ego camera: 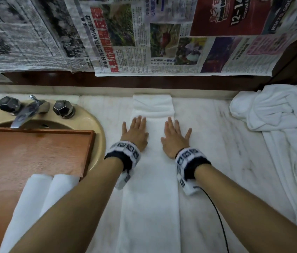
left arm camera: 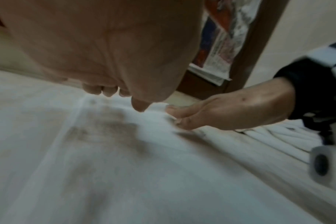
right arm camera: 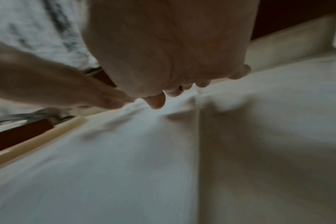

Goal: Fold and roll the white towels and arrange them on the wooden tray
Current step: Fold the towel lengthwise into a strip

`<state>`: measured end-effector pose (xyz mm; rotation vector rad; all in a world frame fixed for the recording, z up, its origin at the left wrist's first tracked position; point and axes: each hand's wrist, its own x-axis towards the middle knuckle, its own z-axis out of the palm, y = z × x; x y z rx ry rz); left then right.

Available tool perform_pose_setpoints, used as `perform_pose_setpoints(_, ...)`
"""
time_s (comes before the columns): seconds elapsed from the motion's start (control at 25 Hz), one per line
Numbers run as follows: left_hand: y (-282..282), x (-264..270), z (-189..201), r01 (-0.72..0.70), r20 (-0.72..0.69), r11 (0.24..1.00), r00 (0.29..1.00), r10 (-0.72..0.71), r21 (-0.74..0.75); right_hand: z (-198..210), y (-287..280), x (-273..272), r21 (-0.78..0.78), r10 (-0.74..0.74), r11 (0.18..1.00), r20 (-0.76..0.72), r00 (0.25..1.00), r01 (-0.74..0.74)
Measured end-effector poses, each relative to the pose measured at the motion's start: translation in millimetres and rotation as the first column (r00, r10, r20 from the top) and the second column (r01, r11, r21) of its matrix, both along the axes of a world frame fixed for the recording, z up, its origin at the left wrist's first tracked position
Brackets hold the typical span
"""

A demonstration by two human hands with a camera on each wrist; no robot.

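A white towel [ego camera: 151,179], folded into a long narrow strip, lies on the marble counter and runs from the near edge to the back wall. My left hand [ego camera: 136,131] lies flat on its left edge and my right hand [ego camera: 176,135] lies flat on its right edge, fingers straight and spread. The far end of the towel strip [ego camera: 153,105] shows a folded flap. Two rolled white towels [ego camera: 40,194] lie side by side on the wooden tray [ego camera: 25,152] at the left. In the wrist views each palm [left arm camera: 98,45] [right arm camera: 171,50] presses the towel [left arm camera: 125,174] [right arm camera: 125,166].
The tray lies across a beige sink [ego camera: 96,125] with a chrome tap [ego camera: 25,114] and two dark knobs. A heap of unfolded white towels [ego camera: 275,110] sits at the back right, trailing toward the front. Newspaper [ego camera: 144,33] covers the wall behind.
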<state>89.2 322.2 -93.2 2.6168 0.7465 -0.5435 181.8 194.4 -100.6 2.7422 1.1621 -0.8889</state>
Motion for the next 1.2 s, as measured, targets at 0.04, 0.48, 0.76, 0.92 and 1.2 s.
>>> perform_pose_setpoints(0.04,-17,-17,-3,0.057,0.05,0.998,0.997,-0.058,0.01,-3,-13,-17,0.006,0.085,0.996,0.012,0.996,-0.085)
perform_pose_setpoints(0.48,-99,-132,-41,0.054,0.165,0.998,0.985,-0.05,-0.021,-25,-109,-116,0.055,0.055,0.997,-0.062,0.997,-0.051)
perform_pose_setpoints(0.76,-112,-171,-34,-0.031,0.148,0.997,0.988,0.041,-0.068,-13,-128,-149,0.061,-0.023,0.998,-0.079,0.997,0.028)
perform_pose_setpoints(0.92,-117,-217,-46,-0.084,0.052,0.996,0.995,0.084,-0.007,-24,-163,-153,0.01,-0.218,0.976,-0.101,0.971,0.22)
perform_pose_setpoints(1.2,-172,-227,-37,0.094,0.1,0.993,0.991,-0.086,-0.076,-19,-168,-219,0.059,0.082,0.995,-0.062,0.995,-0.079)
